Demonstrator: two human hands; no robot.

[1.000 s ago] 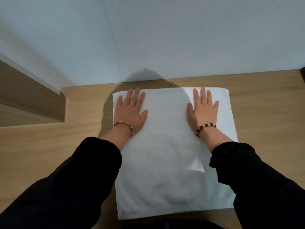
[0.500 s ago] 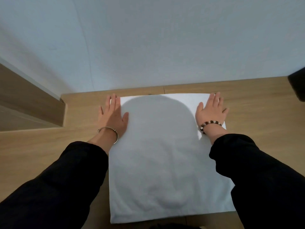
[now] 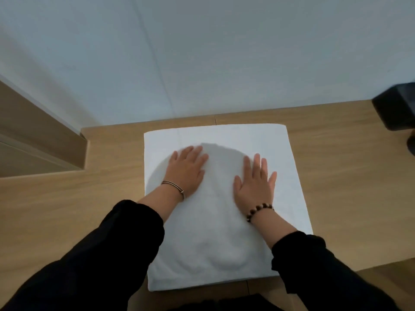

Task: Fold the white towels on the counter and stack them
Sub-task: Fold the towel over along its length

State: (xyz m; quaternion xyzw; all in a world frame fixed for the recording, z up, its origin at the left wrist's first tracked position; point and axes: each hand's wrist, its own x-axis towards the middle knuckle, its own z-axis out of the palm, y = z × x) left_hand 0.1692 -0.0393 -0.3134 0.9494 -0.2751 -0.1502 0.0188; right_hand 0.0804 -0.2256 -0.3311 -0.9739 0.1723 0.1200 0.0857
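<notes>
On a wooden counter [image 3: 67, 209], two black sleeves [image 3: 101, 265] reach over the near part of a folded white towel [image 3: 213, 243] that lies flat and square. Both hands press palm-down on its middle with fingers straight and gripping nothing, the left hand [image 3: 187, 170] wearing a thin bangle [image 3: 174, 187] and the right hand [image 3: 254, 184], just beside it, a beaded bracelet [image 3: 259, 212]. Beyond the towel's far edge rises a pale wall [image 3: 224, 52], with a dark object [image 3: 395, 108] at far right.

Pale grey-blue wall [image 3: 224, 52] behind, with slanting seam; blurred black boxy object [image 3: 395, 108] at right edge; brown wooden panel [image 3: 33, 135] at left.
</notes>
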